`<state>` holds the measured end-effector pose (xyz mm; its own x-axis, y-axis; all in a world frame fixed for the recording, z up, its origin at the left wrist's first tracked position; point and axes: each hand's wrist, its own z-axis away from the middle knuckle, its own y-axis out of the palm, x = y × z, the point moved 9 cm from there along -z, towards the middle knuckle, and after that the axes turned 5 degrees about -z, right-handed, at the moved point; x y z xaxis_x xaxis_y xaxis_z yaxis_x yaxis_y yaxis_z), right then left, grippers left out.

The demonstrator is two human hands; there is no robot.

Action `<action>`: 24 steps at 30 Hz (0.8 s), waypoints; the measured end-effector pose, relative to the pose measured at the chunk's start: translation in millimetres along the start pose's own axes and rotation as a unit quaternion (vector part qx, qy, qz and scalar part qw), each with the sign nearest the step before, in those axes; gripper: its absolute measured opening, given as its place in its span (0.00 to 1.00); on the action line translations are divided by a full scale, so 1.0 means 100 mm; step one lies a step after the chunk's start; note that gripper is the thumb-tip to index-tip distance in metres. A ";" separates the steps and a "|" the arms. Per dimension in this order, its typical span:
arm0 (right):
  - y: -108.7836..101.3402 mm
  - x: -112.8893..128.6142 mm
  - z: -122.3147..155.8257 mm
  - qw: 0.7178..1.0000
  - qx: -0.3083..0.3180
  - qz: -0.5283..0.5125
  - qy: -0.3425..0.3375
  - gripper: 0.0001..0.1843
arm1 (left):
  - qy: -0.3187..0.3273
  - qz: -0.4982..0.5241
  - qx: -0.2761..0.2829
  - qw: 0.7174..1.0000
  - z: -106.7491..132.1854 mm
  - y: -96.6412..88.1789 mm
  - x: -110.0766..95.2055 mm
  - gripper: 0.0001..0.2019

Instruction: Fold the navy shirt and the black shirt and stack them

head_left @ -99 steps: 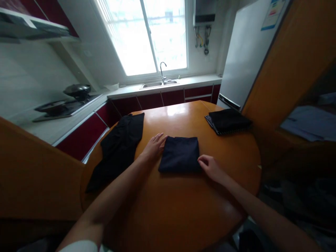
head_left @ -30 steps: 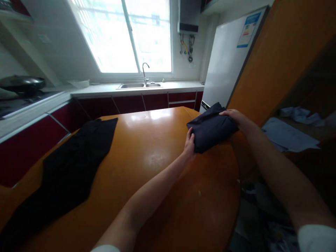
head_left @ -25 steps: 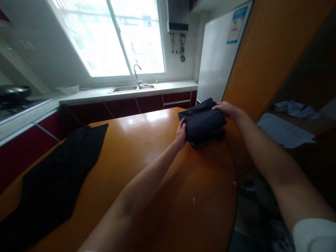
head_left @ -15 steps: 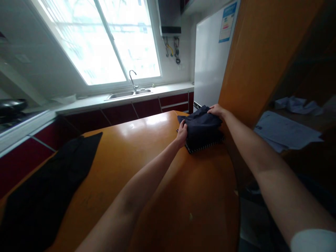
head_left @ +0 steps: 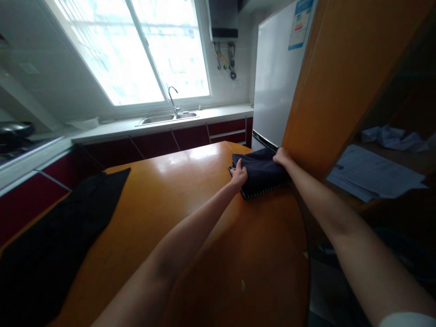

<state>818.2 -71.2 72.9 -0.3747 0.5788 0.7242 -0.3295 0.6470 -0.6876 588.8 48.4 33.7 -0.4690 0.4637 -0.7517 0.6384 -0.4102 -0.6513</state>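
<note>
A folded navy cloth (head_left: 261,169) lies on a black spiral-bound notebook (head_left: 264,193) at the far right end of the wooden table (head_left: 163,204). On the cloth's left edge my left hand (head_left: 240,175) is closed, thumb up on top. My right hand (head_left: 282,156) grips its far right corner, fingers bent over the fabric. The cloth hides most of the notebook; its white binding coils show along the near side. A black cloth (head_left: 71,231), possibly a garment, is spread over the table's left side.
An orange wooden cabinet side (head_left: 327,86) and a white fridge (head_left: 274,77) rise close behind my right hand. Papers (head_left: 373,172) lie on a shelf to the right. Beyond the table are a sink (head_left: 158,119) with a tap and a window.
The navy cloth has gone from raised and bunched to lower and flatter on the notebook. My right hand has moved down slightly with it; my left hand stays at the left edge.
</note>
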 end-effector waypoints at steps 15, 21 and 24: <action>0.87 0.00 -0.28 0.971 0.100 0.171 -0.137 0.36 | 0.171 -0.329 0.106 0.922 0.01 0.43 -0.41 0.28; 0.79 -0.11 -0.41 0.973 0.106 0.173 -0.113 0.37 | 0.143 -0.286 0.105 0.942 -0.22 0.27 -0.33 0.27; 0.68 0.04 -0.38 0.972 0.087 0.185 -0.112 0.36 | 0.119 -0.264 0.095 0.952 -0.50 -0.01 -0.21 0.24</action>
<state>827.0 -6.1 31.5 -0.6684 0.6208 0.4097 -0.2711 0.3096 -0.9114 628.5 78.6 55.2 -0.5282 0.8001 -0.2843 0.2190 -0.1952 -0.9560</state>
